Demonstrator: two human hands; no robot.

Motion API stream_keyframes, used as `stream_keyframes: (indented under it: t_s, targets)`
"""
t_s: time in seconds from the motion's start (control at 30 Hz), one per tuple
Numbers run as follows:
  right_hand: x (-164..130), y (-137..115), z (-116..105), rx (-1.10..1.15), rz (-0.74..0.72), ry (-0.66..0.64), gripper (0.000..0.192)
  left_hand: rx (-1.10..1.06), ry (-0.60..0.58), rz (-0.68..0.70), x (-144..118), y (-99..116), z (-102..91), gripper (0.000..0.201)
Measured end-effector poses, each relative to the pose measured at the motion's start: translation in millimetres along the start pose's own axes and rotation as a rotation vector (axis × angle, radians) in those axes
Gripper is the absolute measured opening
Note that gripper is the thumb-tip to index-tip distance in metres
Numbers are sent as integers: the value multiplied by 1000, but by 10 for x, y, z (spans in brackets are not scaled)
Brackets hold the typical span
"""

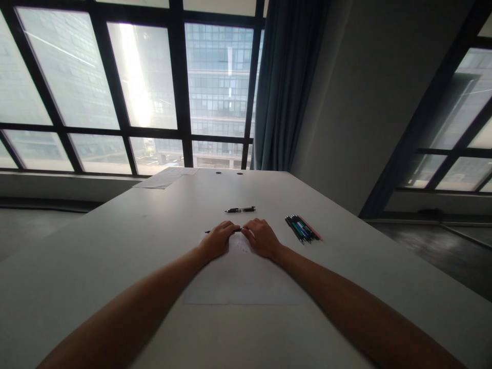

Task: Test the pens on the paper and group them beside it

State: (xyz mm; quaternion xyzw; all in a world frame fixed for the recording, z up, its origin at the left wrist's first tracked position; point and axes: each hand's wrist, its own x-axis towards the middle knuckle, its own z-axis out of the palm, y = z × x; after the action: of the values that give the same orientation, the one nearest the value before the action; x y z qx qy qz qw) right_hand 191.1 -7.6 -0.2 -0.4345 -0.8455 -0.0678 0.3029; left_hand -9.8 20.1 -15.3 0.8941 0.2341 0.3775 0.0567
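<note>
Both hands (240,238) around black pen (237,230), mid-table (346,266).

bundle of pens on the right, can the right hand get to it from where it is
Probably yes. The right hand rests beside the left hand on a thin black pen, and only bare table lies between it and the bundle of pens; it would have to let go first.
</note>
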Motion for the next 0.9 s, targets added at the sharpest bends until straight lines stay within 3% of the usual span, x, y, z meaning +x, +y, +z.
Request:
stream_keyframes:
  t_s: [0.47, 0.67, 0.9]
  targets:
    - [3, -25, -37, -24, -16, 6, 17, 15, -17, 1, 0, -1, 10, 39]
    - [10, -20, -9, -67, 19, -15, 33, 28, -21, 9, 2, -1, 16, 40]
    - [13, -18, -41, -67, -35, -11, 23, 54, -43, -18, -5, -21, 26, 38]
